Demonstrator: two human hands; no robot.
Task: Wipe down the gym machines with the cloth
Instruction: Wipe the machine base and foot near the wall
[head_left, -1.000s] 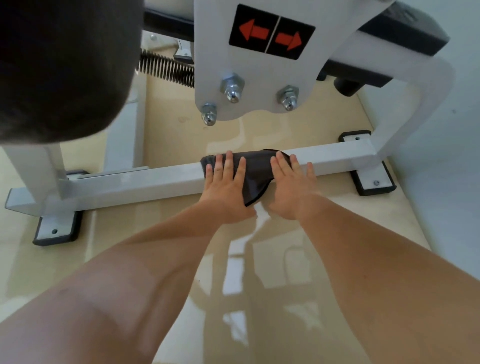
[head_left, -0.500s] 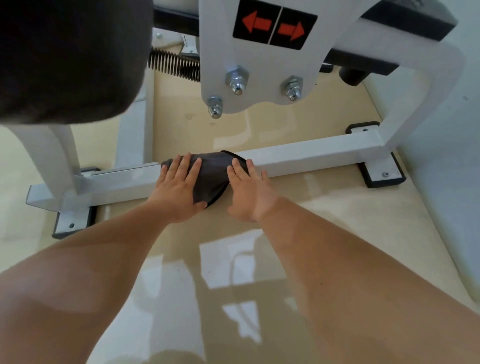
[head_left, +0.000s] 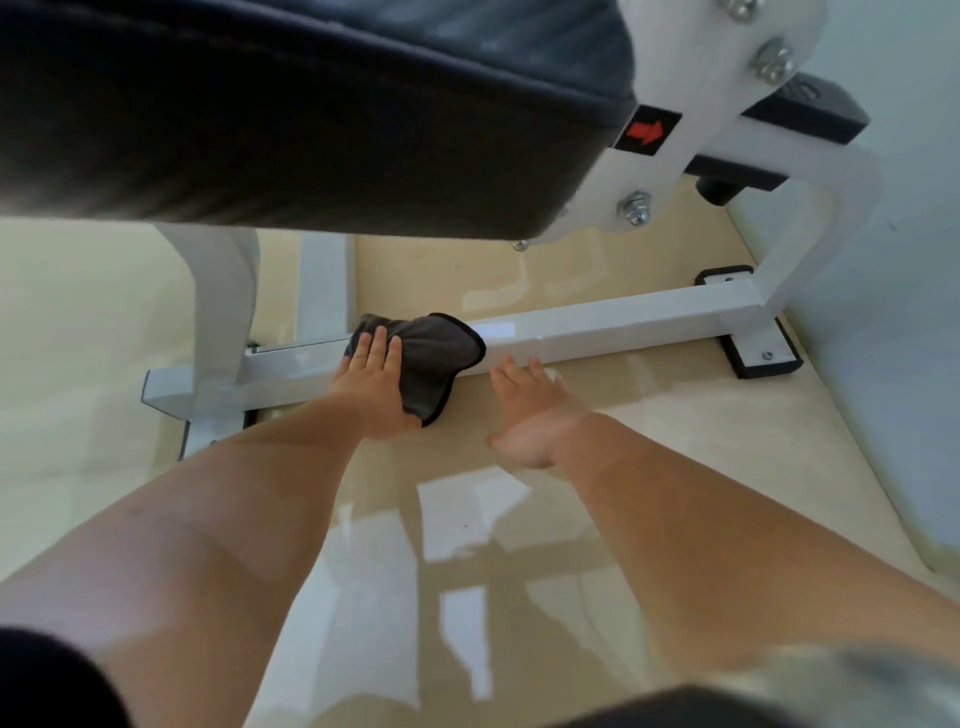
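A dark grey cloth (head_left: 436, 353) is draped over the white floor bar (head_left: 613, 325) of the gym machine, left of the bar's middle. My left hand (head_left: 374, 384) presses flat on the cloth's left half with straight fingers. My right hand (head_left: 524, 410) has spread fingers and sits just right of the cloth, in front of the bar over the floor, apart from the cloth. I cannot tell whether it touches the floor.
A black padded seat (head_left: 311, 104) overhangs the top of the view. A white plate with bolts (head_left: 636, 208) and a red arrow label (head_left: 644, 132) hangs at upper right. Black rubber feet (head_left: 758, 358) end the bar. A pale wall (head_left: 893, 312) stands on the right, over glossy beige floor (head_left: 519, 545).
The cloth and my left hand slid left along the bar. My right hand came off the cloth and now sits beside it. The view shifted, so the seat pad fills the top.
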